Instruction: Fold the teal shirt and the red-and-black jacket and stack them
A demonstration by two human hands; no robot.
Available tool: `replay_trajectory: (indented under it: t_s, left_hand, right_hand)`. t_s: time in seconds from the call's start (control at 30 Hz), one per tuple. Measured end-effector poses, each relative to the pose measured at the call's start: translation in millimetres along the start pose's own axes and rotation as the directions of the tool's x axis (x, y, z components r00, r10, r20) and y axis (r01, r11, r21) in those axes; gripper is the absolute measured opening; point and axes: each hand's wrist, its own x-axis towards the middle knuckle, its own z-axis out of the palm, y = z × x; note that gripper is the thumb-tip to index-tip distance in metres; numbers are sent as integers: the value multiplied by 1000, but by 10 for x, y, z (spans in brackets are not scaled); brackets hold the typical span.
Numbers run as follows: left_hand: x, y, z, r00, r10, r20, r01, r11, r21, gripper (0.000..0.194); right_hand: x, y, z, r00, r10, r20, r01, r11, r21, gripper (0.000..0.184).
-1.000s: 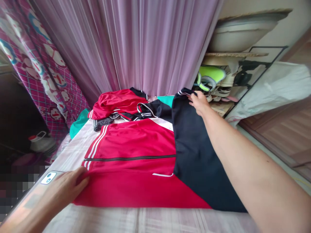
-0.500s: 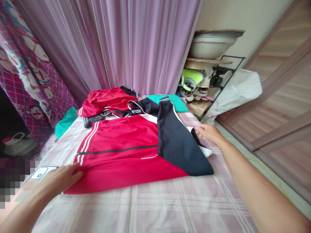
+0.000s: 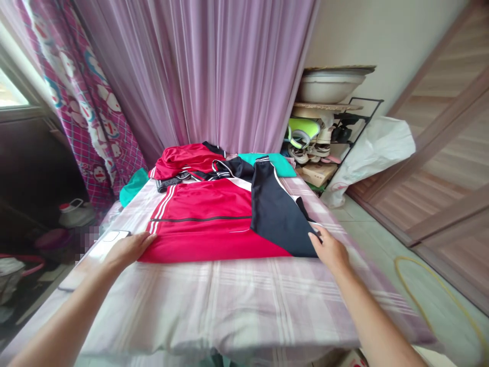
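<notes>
A red and black zip-up jacket (image 3: 206,244) lies on the plaid-covered table, its dark sleeve (image 3: 273,209) folded across the body. White stripes run along its hem at the left. My left hand (image 3: 132,250) is at the near left corner of the hem, its thumb and fingers closed on the cloth. At the jacket's near right corner, my right hand (image 3: 331,248) pinches the black edge between thumb and fingers. Beside my left wrist a phone (image 3: 114,236) lies on the cloth.
Behind the jacket are a heaped red garment (image 3: 183,159) and teal cloth (image 3: 280,164). Purple curtains (image 3: 214,76) hang at the back. On the right stand a shoe rack (image 3: 367,120), a basin (image 3: 330,86) and a white bag (image 3: 378,153); a yellow hose (image 3: 412,285) lies on the floor.
My right hand has moved nearer, from the far right side of the jacket to its near right corner. The camera view has shifted, showing more of the table's front.
</notes>
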Motion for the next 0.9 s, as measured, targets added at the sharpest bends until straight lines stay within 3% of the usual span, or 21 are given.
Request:
replay_trajectory:
  t_s: [0.13,0.27,0.33,0.4,0.5,0.6,0.73,0.8,0.9]
  left_hand:
    - [-61,62,-60,997,-43,68,37,996,86,49]
    - [-84,338,-50,990,32,-138,-21,997,80,48]
    - [-102,594,34,970,104,-220,-99,994,37,46]
    - [-129,906,168,955,196,-221,-202,979,-6,46]
    - [-165,1339,393,949,268,-167,-278,960,-36,48]
    - [-174,1542,539,949,294,-115,-302,952,-59,52]
    - [-144,1381,566,919,388,-67,-392,917,-73,52]
    - [-124,1178,547,905,421,-57,-424,904,-63,53]
    - [-104,815,529,930,357,-88,-360,933,-15,55]
  right_hand:
    - [-41,56,-62,998,-35,56,43,988,-147,52]
    - [-143,-79,-165,988,-131,-86,117,981,-153,49]
    - [-177,-305,-214,952,-255,-172,235,963,-128,47]
    - [-206,-626,-218,898,-391,-205,381,921,-85,46]
    - [-263,-1111,-100,826,-552,-117,550,833,-49,47]
    - [-320,-1355,114,824,-563,63,566,821,-71,52]
    - [-349,-1291,320,859,-458,227,492,863,-119,57]
    - [-352,-1219,348,868,-434,242,474,869,-141,57]
    - [-363,-1136,335,881,-393,263,444,879,-175,57]
